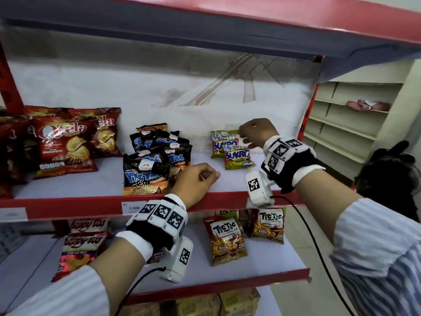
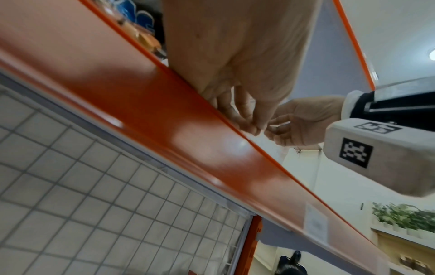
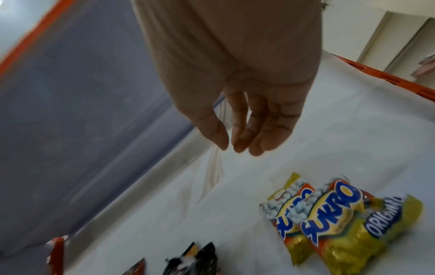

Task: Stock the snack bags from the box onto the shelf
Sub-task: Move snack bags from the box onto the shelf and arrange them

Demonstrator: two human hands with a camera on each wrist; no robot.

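Sukro bags lie on the shelf; your right hand hovers above, fingers relaxed, empty; left hand loosely curled, empty.

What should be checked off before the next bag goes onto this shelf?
1. Right hand free: ok, fingers loose, holding nothing, above the Sukro bags.
2. Left hand free: ok, loosely curled, resting at the shelf edge.
3. Sukro bags settled: ok, two overlapping, leaning back on the shelf.
4. Room beside the Sukro bags: ok, bare shelf to their right.
5. Tic Tac bags tidy: not ok, loosely piled.
6. Supply box within reach: cannot tell, not in view.
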